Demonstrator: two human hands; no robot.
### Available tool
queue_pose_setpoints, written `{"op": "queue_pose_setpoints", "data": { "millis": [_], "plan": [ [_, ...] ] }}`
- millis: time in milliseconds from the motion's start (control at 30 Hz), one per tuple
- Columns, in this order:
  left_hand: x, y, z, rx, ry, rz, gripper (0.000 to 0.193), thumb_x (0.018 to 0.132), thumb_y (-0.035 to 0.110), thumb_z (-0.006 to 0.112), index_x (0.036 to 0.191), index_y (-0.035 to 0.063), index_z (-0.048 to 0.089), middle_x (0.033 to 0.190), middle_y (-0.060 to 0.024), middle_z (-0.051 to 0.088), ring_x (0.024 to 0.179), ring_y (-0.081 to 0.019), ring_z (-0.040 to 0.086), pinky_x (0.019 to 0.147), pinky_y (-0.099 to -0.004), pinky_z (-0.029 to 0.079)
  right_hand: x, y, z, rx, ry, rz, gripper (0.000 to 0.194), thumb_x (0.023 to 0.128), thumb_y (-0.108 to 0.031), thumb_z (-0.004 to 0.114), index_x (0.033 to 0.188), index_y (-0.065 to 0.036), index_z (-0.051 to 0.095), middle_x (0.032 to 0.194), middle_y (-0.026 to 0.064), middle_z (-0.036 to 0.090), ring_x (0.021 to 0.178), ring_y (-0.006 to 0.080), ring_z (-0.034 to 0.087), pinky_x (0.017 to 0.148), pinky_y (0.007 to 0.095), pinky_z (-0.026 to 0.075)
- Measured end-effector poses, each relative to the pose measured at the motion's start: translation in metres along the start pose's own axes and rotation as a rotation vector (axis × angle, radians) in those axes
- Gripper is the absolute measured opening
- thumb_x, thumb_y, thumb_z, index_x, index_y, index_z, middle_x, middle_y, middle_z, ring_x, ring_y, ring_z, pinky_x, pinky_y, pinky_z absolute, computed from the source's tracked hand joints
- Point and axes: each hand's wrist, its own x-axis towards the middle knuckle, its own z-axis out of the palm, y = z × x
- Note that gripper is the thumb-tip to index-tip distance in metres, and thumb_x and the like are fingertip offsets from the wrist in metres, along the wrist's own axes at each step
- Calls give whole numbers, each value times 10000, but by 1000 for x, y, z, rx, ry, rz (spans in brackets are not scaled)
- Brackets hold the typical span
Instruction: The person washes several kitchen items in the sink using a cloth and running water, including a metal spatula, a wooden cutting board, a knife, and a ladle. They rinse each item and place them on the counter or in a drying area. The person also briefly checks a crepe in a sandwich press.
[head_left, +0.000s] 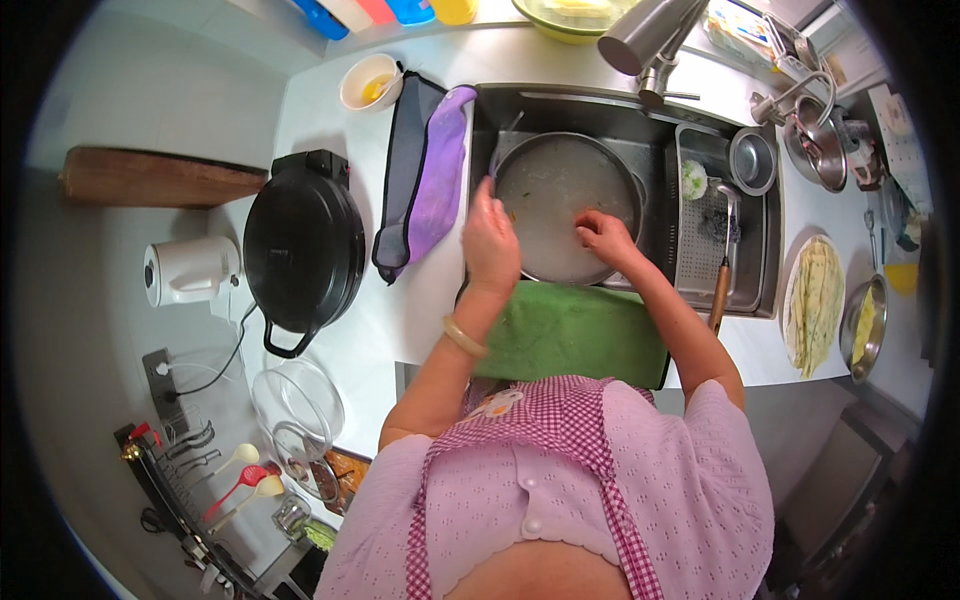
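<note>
A large round metal pan (555, 172) full of cloudy water stands in the stainless steel sink (656, 195). Small green bits float on the water. Along the pan's left rim is my left hand (491, 247), blurred, fingers stretched towards a thin greyish item (506, 139) by the rim; contact between them is unclear. My right hand (606, 238) is over the pan's right half, fingers curled with their tips at the water. Whether it grips anything is hidden. A green cloth (570, 330) hangs over the sink's front edge, below my forearms.
Purple and grey cloths (439, 187) lie left of the sink, beside a black electric griddle (304, 251). At right, a perforated drainer (701, 240) holds a scrubber and a wooden-handled utensil (720, 285). A plate of folded flatbreads (814, 307) is farther right. The faucet (652, 52) overhangs the back.
</note>
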Motion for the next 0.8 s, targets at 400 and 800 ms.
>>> {"op": "queue_pose_setpoints", "data": {
  "millis": [400, 800],
  "plan": [
    [32, -77, -49, 690, 215, 24, 398, 859, 80, 515, 1235, -52, 514, 938, -169, 550, 832, -331, 576, 718, -446, 479, 30, 19, 7, -218, -115, -129, 238, 863, -208, 622, 1018, -33, 667, 892, 151, 694, 808, 233, 677, 708, 356, 517],
    [1, -51, -45, 542, 336, -11, 439, 835, 66, 489, 1239, -107, 482, 1005, -153, 525, 914, -289, 497, 824, -384, 408, 78, 32, 12, -147, -407, -77, 238, 920, -159, 598, 1095, 2, 618, 928, 81, 658, 764, 150, 616, 692, 279, 519]
  ]
}}
